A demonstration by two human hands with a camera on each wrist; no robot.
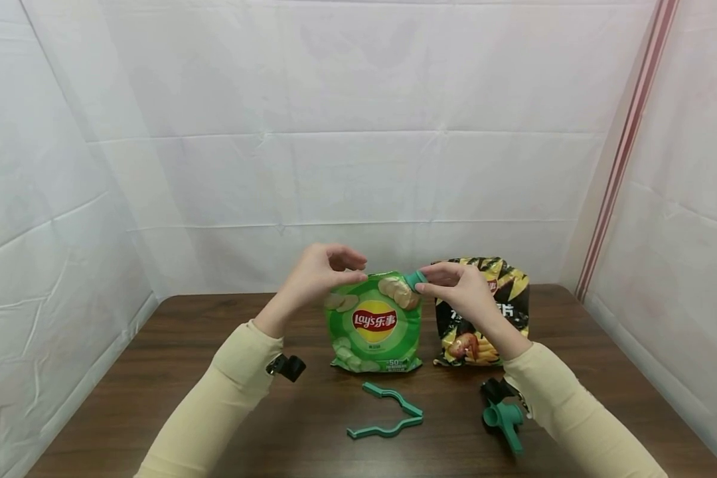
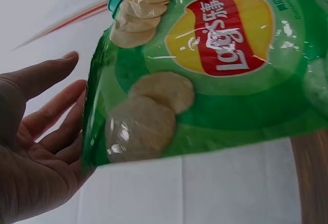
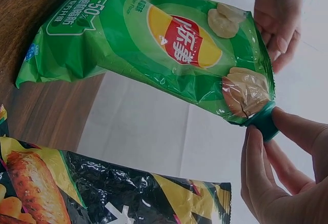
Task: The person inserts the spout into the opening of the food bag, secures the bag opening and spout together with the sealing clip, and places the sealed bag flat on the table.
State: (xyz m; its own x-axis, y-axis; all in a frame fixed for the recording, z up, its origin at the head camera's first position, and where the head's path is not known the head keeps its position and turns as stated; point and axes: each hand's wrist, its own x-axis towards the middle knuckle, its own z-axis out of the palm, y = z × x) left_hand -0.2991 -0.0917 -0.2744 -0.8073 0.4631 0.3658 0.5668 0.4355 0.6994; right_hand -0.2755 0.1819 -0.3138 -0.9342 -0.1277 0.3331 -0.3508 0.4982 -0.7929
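Note:
A green Lay's chip bag (image 1: 373, 345) stands upright on the table. At its upper right corner, my right hand (image 1: 463, 292) pinches a small round green plastic cap (image 3: 264, 122) between thumb and fingers. In the right wrist view the bag's corner runs into that cap. My left hand (image 1: 322, 271) is by the bag's upper left corner. Its thumb stands apart from the bag, and its loosely bent fingers (image 2: 54, 108) reach the top edge, their tips partly hidden behind it in the left wrist view.
Right of the green bag, a black and yellow chip bag (image 1: 516, 309) stands partly behind my right hand. An unfolded green hinged bag clip (image 1: 388, 429) lies in front. A green plastic piece with a round opening and a handle (image 1: 504, 418) lies near the right wrist. White cloth (image 1: 358, 179) hangs behind.

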